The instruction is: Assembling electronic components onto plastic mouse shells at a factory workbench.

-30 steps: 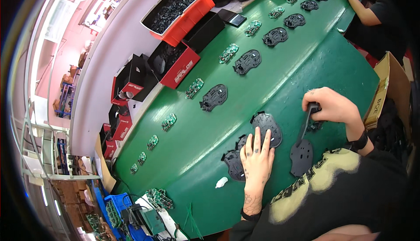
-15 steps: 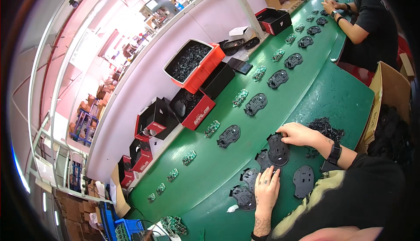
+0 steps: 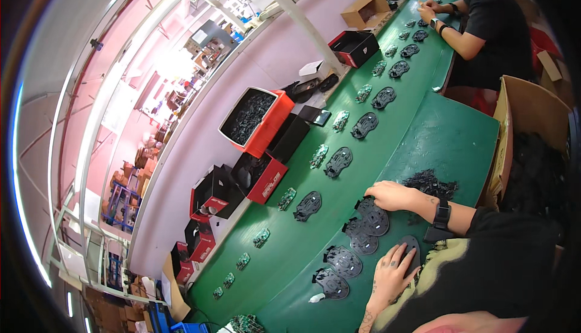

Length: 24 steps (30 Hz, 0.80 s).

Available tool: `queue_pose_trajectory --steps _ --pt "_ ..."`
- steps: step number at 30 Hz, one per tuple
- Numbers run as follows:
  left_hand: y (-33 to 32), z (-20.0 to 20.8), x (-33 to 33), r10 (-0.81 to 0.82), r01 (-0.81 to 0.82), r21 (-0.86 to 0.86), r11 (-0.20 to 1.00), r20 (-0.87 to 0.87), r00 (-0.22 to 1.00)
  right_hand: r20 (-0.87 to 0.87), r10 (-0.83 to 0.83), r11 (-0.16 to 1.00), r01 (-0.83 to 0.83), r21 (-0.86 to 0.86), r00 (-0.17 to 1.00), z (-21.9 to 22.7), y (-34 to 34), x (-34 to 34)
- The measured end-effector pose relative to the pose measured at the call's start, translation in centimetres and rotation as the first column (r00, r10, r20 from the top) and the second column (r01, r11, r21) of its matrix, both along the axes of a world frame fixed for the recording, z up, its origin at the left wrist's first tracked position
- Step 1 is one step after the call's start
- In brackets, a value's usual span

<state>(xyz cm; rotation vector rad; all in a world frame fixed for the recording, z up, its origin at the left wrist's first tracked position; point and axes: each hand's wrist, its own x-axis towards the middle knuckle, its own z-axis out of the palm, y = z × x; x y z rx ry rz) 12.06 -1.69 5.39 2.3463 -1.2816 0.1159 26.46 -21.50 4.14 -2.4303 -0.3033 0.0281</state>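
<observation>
My right hand has thumb and fingers closed on the upper edge of a black computer mouse base. This base overlaps a second mouse base beside it. Two further mouse bases lie toward the lower left. My left hand rests with its fingers stretched over another dark mouse base, close to my body; the palm side is hidden. Beyond my right wrist is a heap of small black parts.
Mouse bases and green circuit boards run in two rows along the green table. An orange-red bin of black parts and several boxes line the wall. A co-worker sits far right; a carton stands nearer.
My left hand has left the overlapping bases and moved right onto the separate mouse base. The right hand stays at the same base. The whole view has shifted somewhat.
</observation>
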Motion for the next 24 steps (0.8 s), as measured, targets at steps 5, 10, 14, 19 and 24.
queue_pose_trajectory --steps 5,10,14,19,24 --pt "0.8 0.1 -1.2 0.120 -0.120 0.036 0.992 -0.009 0.993 -0.114 0.025 0.999 -0.029 -0.027 0.993 1.2 -0.4 -0.5" --pt "1.1 0.3 -2.2 0.154 -0.157 0.201 0.967 0.031 0.988 -0.065 0.055 0.973 -0.039 0.229 0.996 0.9 -0.8 -0.1" --pt "2.2 -0.5 -3.0 0.161 -0.161 -0.015 0.987 -0.013 0.987 -0.055 -0.084 0.973 0.093 0.212 0.995 0.7 -0.5 -0.1" --pt "3.4 1.0 -2.5 0.394 -0.420 -0.390 0.819 -0.148 0.907 -0.010 -0.146 0.972 0.145 0.184 0.989 -1.9 0.0 0.5" --pt "4.3 3.1 -0.9 0.490 -0.625 -0.250 0.740 -0.436 0.755 0.027 -0.199 0.965 0.191 0.182 0.980 -2.7 0.3 0.3"
